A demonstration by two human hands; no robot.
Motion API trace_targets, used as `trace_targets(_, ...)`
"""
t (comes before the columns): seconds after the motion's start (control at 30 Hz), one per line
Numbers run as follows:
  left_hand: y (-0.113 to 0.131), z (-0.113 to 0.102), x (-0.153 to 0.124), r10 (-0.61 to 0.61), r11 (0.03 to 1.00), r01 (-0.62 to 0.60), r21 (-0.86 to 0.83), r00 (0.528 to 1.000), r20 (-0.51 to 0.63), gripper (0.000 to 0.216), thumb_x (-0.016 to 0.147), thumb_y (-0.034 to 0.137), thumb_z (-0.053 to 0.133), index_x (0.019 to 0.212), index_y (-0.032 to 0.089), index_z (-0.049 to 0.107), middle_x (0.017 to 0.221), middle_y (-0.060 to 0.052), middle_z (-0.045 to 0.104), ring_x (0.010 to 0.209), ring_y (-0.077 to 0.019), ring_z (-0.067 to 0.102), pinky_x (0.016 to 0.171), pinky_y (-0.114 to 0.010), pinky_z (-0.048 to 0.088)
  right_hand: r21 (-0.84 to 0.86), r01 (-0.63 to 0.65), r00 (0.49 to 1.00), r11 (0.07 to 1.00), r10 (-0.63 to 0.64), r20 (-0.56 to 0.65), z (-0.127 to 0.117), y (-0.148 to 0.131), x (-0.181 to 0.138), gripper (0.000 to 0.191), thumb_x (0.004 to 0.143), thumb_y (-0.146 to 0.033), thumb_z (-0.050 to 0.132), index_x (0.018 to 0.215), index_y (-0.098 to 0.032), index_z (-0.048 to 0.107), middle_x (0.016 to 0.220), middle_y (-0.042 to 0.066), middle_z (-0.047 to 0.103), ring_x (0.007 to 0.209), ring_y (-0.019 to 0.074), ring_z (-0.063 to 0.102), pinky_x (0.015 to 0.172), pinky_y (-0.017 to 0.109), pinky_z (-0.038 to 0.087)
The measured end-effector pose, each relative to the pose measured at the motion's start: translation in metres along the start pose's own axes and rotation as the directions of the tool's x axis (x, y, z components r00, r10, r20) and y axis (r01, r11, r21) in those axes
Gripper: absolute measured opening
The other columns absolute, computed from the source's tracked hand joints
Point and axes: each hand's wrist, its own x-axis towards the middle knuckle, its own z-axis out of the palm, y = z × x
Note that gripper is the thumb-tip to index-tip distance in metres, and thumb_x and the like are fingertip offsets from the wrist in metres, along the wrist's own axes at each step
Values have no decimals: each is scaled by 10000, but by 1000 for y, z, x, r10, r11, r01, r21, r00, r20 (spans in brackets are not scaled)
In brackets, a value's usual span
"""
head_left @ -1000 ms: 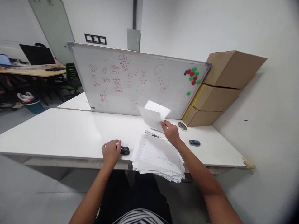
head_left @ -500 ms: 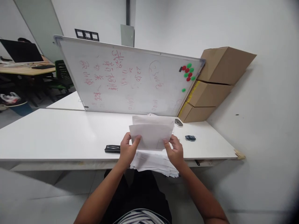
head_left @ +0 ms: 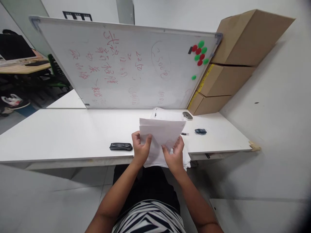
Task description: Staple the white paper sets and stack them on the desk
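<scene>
Between my hands are a few white paper sheets (head_left: 160, 131), raised over the desk's front edge with their top edges slightly offset. My left hand (head_left: 142, 147) grips their left side, thumb on the near face and fingers behind. On the right side, my right hand (head_left: 174, 153) pinches the same sheets with its thumb pressed on the paper. Below them, a stack of loose papers (head_left: 155, 160) juts past the desk edge, partly hidden by my hands. Just left of my left hand lies a black stapler (head_left: 120, 146). More papers (head_left: 167, 114) lie behind the held sheets.
A whiteboard (head_left: 116, 71) with red writing and round magnets stands at the back of the white desk (head_left: 73, 132). Cardboard boxes (head_left: 233, 81) are stacked at the right. Near them lie a computer mouse (head_left: 187, 116), a small dark packet (head_left: 200, 131) and a pen (head_left: 184, 133).
The camera view has tilted down. My hands have drawn closer together, the right one moving inward along the sheets. The stapler and the papers at the back show more fully now.
</scene>
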Motion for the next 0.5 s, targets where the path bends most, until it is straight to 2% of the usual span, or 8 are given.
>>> trace_targets(0.13,-10,-7,-3,90,991,-98,92,993,81,387,798,389,640,1057,203,419,1020,-65,523,960,-166,557,860,-337,464,3,89,995,996,-88,-39,0,11,-1,662,855,-296,596,1398,-266,218,1391,149,436,1266,219,474,1029,461,414)
trace_targets(0.27,-11,-15,-1,152,974,-177,142,974,167,304,813,353,624,1029,199,476,1029,-66,540,985,-168,561,928,-366,435,24,165,984,986,-167,61,-5,6,2,662,885,-280,560,1417,-302,167,1358,132,488,1191,212,544,992,478,440)
trace_targets(0.4,-8,-21,3,63,976,-92,196,987,148,295,808,367,632,1025,201,523,987,-52,570,940,-160,572,891,-338,447,70,48,993,996,-55,102,-8,-2,2,667,881,-325,576,1430,-285,198,1344,144,505,1156,228,568,971,480,455)
trace_targets(0.5,-5,-25,6,7,970,-38,239,992,127,246,795,371,650,950,202,563,909,-28,588,872,-151,578,803,-297,463,54,-14,999,998,12,46,-10,-3,0,665,862,-331,604,1420,-275,246,1363,141,486,1216,234,521,1007,472,430)
